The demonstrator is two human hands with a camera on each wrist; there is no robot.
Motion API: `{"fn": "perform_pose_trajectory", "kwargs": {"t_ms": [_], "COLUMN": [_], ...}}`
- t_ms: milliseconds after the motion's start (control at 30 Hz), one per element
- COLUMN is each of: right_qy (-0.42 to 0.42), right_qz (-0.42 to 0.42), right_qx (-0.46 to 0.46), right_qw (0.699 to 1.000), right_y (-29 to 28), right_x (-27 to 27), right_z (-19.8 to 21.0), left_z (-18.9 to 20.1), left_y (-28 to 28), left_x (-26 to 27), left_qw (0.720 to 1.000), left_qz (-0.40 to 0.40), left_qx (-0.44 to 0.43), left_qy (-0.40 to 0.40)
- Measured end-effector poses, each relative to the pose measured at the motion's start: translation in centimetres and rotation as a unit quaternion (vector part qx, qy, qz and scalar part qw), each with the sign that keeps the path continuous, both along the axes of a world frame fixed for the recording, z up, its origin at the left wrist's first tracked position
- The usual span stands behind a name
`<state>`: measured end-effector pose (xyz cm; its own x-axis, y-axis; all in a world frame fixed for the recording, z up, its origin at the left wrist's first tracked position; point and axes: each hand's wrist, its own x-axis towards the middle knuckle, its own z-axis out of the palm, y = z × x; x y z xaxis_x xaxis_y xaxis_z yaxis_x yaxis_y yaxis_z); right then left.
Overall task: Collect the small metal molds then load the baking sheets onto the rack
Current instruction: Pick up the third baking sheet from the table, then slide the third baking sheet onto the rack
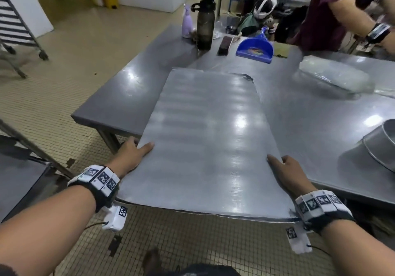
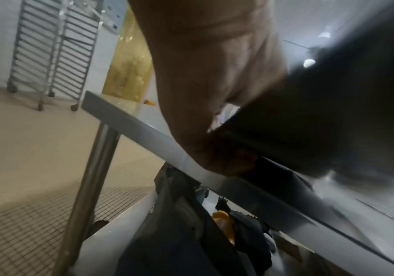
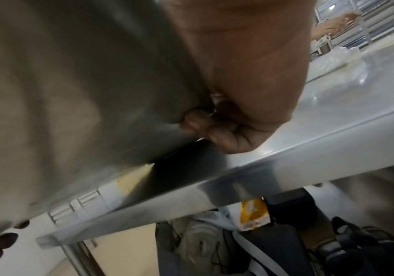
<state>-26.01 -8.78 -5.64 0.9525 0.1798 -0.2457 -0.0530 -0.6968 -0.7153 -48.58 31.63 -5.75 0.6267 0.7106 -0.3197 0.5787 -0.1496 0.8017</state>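
Steel baking sheet (image 1: 205,139) overhangs the tabletop (image 1: 320,113) edge, your left hand (image 1: 130,154) and right hand (image 1: 288,169) each gripping a long side. Swing carelessly and its far end could strike the blue dustpan (image 1: 255,48) or bottle (image 1: 205,24).

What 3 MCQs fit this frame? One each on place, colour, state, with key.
1. Where is the dustpan?
A. On the far part of the table
B. On the floor
C. On the baking sheet

2. What colour is the dustpan?
A. Red
B. Blue
C. Green

3. How is the baking sheet held?
A. Left hand only
B. Right hand only
C. Both hands, one grip on each long edge

Key: 1 A, it lies beyond the sheet near the dark bottle; 2 B, the plastic is plainly blue; 3 C, the head view shows a thumb on top at each side and the near end overhanging the table.
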Motion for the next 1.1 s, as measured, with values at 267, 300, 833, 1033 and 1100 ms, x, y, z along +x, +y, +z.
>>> {"fn": "perform_pose_trajectory", "kwargs": {"t_ms": [267,300,833,1033,1100], "right_qy": [-0.026,-0.026,-0.016,-0.012,-0.014], "right_qz": [0.037,0.040,0.197,0.266,0.283], "right_qx": [0.039,0.042,0.190,0.270,0.279], "right_qw": [0.998,0.998,0.962,0.925,0.918], "right_y": [0.5,1.0,25.3,32.7,34.6], "right_x": [1.7,2.1,8.6,11.0,12.2], "right_z": [2.1,2.5,10.6,13.0,13.5], "left_z": [-0.2,0.3,8.9,12.4,13.3], "left_y": [0.2,0.0,13.0,16.3,16.2], "left_x": [-0.2,-0.3,-5.0,-7.3,-7.9], "left_qw": [0.999,0.998,0.958,0.936,0.926], "left_qz": [0.032,0.041,0.222,0.285,0.312], "left_qx": [0.028,0.029,0.115,0.163,0.165], "left_qy": [-0.025,-0.030,-0.137,-0.128,-0.138]}}
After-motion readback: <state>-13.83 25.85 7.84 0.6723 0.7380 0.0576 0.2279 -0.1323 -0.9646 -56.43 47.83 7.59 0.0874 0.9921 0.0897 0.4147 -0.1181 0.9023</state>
